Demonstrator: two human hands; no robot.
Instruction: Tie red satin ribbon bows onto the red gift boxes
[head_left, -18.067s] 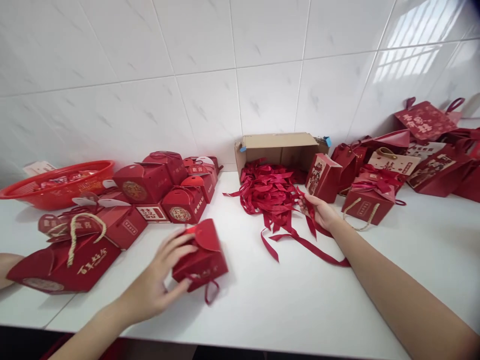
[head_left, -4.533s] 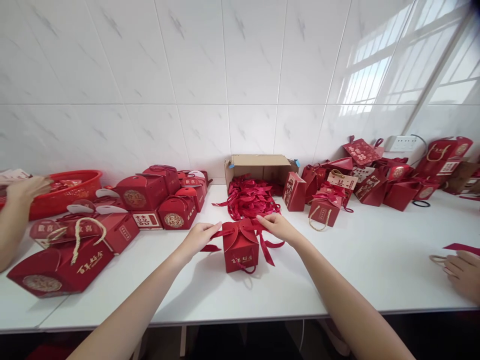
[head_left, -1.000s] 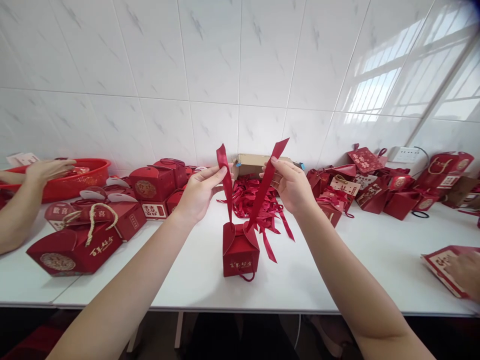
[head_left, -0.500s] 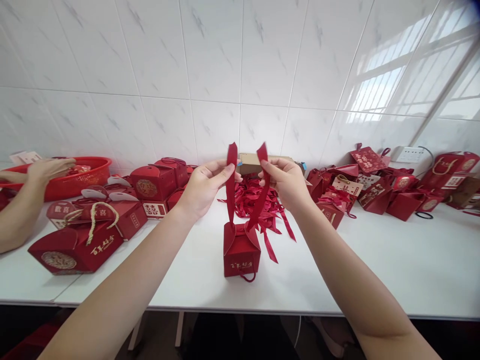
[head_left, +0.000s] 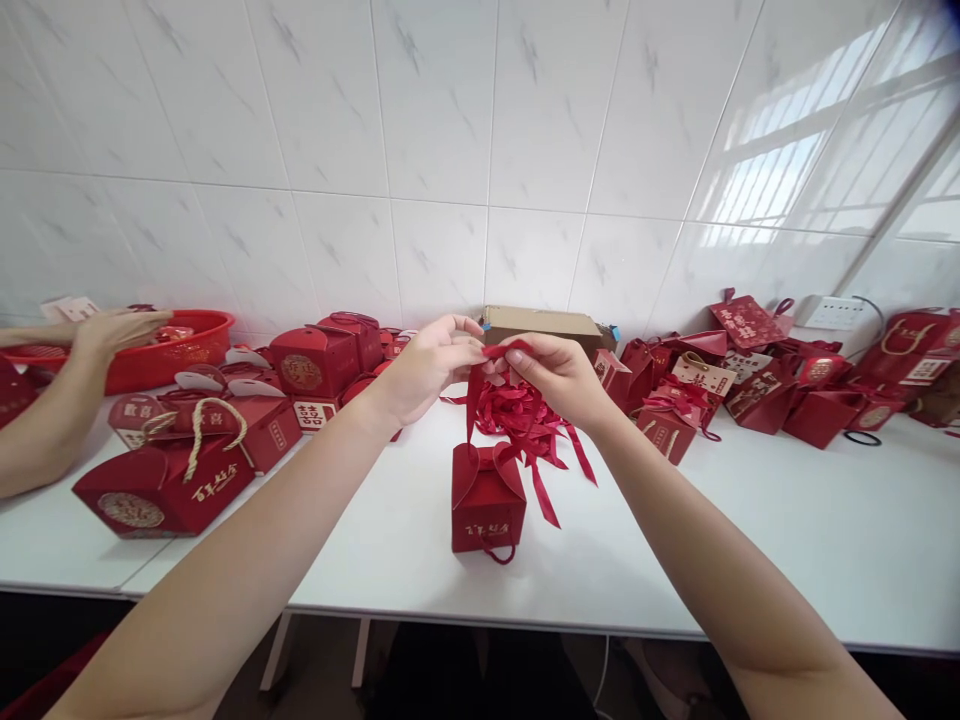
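Note:
A small red gift box point(head_left: 489, 500) with gold lettering stands upright near the table's front edge, a cord loop hanging down its front. From its top a red ribbon point(head_left: 472, 405) rises to my hands. My left hand point(head_left: 431, 365) pinches the ribbon, its fingers partly hidden behind it. My right hand point(head_left: 555, 372) grips the ribbon between thumb and forefinger, close beside the left fingertips. Behind the box lies a heap of loose red ribbons point(head_left: 525, 420), partly covered by my hands.
Red gift boxes point(head_left: 169, 490) cluster on the left, and more boxes point(head_left: 821, 415) pile up on the right. At far left a co-worker's hand point(head_left: 124, 330) is over a red basin point(head_left: 199, 345). A cardboard box point(head_left: 547, 322) sits by the tiled wall, a power strip point(head_left: 832, 312) right of it.
My hands have come together from holding two ribbon ends apart. The ends now meet between my fingers, folded sideways. The gift box has stayed in place on the table.

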